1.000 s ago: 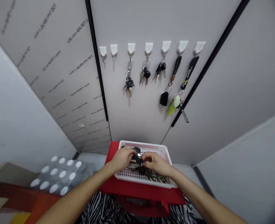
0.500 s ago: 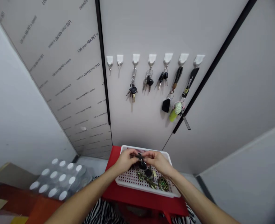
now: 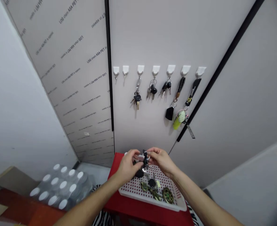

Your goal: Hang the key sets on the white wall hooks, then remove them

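Observation:
Above the white basket (image 3: 150,201), a bunch of keys (image 3: 145,159) with black heads hangs between my hands. My right hand (image 3: 161,160) pinches its ring between thumb and fingertips. From the other side, my left hand (image 3: 127,166) is closed around the keys with thumb and curled fingers, which partly hide them. Inside the basket, below my hands, lie another black-headed key (image 3: 152,183) and a bronze-green keychain ornament (image 3: 168,195) with a wheel shape.
White hooks run across the panel ahead; several hold key bunches (image 3: 137,98), a black key fob (image 3: 169,113) and a green charm (image 3: 177,123). Two hooks at the left, one a white hook (image 3: 116,71), carry no keys. The basket rests on a red stool (image 3: 112,201). Capped bottles (image 3: 62,185) stand lower left.
The keys have turned more upright between my hands, and my right fingers now grip the ring higher up. My view has shifted, so the hooks and basket appear lower.

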Demonstrator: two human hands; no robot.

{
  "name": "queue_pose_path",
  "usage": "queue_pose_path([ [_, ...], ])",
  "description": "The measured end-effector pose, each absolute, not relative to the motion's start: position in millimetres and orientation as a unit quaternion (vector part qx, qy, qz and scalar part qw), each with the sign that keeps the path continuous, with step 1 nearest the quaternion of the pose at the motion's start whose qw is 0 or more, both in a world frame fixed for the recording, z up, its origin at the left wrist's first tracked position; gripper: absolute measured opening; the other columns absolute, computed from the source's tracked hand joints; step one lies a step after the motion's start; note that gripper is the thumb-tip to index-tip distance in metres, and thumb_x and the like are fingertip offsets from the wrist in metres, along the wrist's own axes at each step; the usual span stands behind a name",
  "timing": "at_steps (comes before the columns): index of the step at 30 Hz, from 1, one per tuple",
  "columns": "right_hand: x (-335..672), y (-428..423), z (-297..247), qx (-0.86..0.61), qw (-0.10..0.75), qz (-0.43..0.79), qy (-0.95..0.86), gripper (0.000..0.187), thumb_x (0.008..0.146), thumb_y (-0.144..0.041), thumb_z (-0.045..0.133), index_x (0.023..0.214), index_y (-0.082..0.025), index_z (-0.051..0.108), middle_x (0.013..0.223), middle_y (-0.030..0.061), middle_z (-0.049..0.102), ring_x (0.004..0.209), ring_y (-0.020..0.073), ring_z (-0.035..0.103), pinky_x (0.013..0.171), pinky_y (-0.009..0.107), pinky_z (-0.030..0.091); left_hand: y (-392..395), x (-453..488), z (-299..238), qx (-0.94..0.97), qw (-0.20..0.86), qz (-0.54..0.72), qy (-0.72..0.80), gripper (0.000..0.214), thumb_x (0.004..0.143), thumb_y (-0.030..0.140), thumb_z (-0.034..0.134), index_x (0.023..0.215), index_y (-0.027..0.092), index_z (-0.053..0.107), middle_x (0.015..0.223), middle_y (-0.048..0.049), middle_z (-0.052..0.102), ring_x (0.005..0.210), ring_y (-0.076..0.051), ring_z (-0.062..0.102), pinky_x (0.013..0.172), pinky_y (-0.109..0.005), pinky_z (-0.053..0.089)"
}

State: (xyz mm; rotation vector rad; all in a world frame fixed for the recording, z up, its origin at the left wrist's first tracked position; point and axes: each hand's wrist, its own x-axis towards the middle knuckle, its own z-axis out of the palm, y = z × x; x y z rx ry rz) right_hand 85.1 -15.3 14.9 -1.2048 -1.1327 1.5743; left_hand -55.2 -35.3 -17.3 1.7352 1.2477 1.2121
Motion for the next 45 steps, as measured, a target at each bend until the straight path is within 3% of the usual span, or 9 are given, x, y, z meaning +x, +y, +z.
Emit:
queue_pose_path([
  [4, 77, -15, 16, -0.436, 0.461, 0.660, -0.401, 0.015, 0.055, -0.021, 0.055, 0.065, -0.015, 0.046, 0.050, -0.0059, 0.048, 0.038, 0.0021, 0.041, 0.043, 0.019, 0.040, -36, -41, -28, 0.611, 0.479, 0.457, 0.433, 0.034, 0.054, 0.016, 0.054, 0.087, 0.015, 0.046, 0.084, -0.0035, 0.054, 0.074, -0.013, 0.048, 0.064, -0.023, 0.035],
  [10, 81, -13, 13, -0.475, 0.429, 0.615, -0.461, 0.013, 0.058, -0.020, 0.048, 0.070, -0.015, 0.046, 0.054, -0.0038, 0.049, 0.041, 0.0039, 0.043, 0.045, 0.020, 0.039, -28, -47, -25, 0.465, 0.647, 0.448, 0.405, 0.023, 0.052, 0.012, 0.053, 0.074, 0.011, 0.047, 0.061, -0.0001, 0.053, 0.053, -0.008, 0.047, 0.052, -0.019, 0.033],
  [16, 89, -17, 5, -0.483, 0.340, 0.351, -0.726, 0.028, 0.057, -0.009, 0.040, 0.079, -0.017, 0.055, 0.074, 0.0027, 0.053, 0.064, 0.0107, 0.047, 0.062, 0.025, 0.038, -31, -54, -14, 0.388, 0.723, 0.429, 0.379, 0.025, 0.050, 0.018, 0.057, 0.071, 0.012, 0.046, 0.049, 0.0036, 0.049, 0.044, -0.005, 0.043, 0.046, -0.018, 0.030],
  [19, 88, -23, 0, -0.443, 0.315, 0.300, -0.784, 0.036, 0.058, -0.008, 0.039, 0.090, -0.018, 0.053, 0.083, 0.0036, 0.053, 0.070, 0.0117, 0.047, 0.065, 0.025, 0.037, -31, -55, -11, 0.375, 0.744, 0.412, 0.369, 0.018, 0.051, 0.017, 0.054, 0.067, 0.012, 0.047, 0.052, 0.0027, 0.050, 0.044, -0.004, 0.043, 0.046, -0.017, 0.030],
  [24, 85, -24, -4, -0.467, 0.327, 0.333, -0.751, 0.036, 0.060, -0.015, 0.042, 0.096, -0.016, 0.047, 0.075, 0.0015, 0.055, 0.064, 0.0108, 0.047, 0.063, 0.024, 0.037, -27, -57, -9, 0.375, 0.738, 0.411, 0.382, 0.015, 0.053, 0.016, 0.050, 0.067, 0.013, 0.045, 0.051, 0.0028, 0.048, 0.043, -0.004, 0.042, 0.045, -0.017, 0.030],
  [29, 87, -19, -4, -0.510, 0.336, 0.358, -0.706, 0.024, 0.061, -0.021, 0.044, 0.084, -0.016, 0.050, 0.044, -0.0064, 0.040, 0.041, 0.0066, 0.036, 0.041, 0.019, 0.029, -22, -63, -17, 0.483, 0.628, 0.408, 0.454, 0.019, 0.052, 0.010, 0.046, 0.072, 0.012, 0.047, 0.051, 0.0033, 0.048, 0.044, -0.006, 0.042, 0.046, -0.018, 0.031],
  [35, 82, -22, 3, -0.505, 0.287, 0.534, -0.614, 0.003, 0.058, -0.019, 0.043, 0.059, -0.016, 0.043, 0.035, -0.0093, 0.038, 0.029, 0.0030, 0.030, 0.033, 0.015, 0.023, -28, -61, -21, 0.657, 0.422, 0.409, 0.473, 0.036, 0.048, 0.005, 0.050, 0.082, 0.016, 0.053, 0.085, -0.0024, 0.053, 0.081, -0.014, 0.045, 0.074, -0.025, 0.031],
  [40, 79, -26, 17, -0.468, 0.289, 0.616, -0.564, 0.014, 0.057, -0.028, 0.049, 0.061, -0.014, 0.047, 0.042, -0.0059, 0.047, 0.031, 0.0021, 0.036, 0.033, 0.015, 0.028, -34, -55, -10, 0.663, 0.503, 0.398, 0.386, 0.017, 0.063, 0.017, 0.043, 0.070, 0.014, 0.058, 0.068, -0.0012, 0.057, 0.070, -0.013, 0.048, 0.067, -0.022, 0.034],
  [45, 69, -19, 27, -0.387, 0.353, 0.658, -0.541, 0.026, 0.052, -0.026, 0.058, 0.073, -0.013, 0.050, 0.054, -0.0037, 0.050, 0.042, 0.0037, 0.043, 0.042, 0.017, 0.037, -20, -63, -4, 0.591, 0.502, 0.469, 0.424, 0.017, 0.061, 0.024, 0.047, 0.066, 0.012, 0.057, 0.060, -0.0005, 0.056, 0.058, -0.011, 0.047, 0.057, -0.021, 0.035],
])
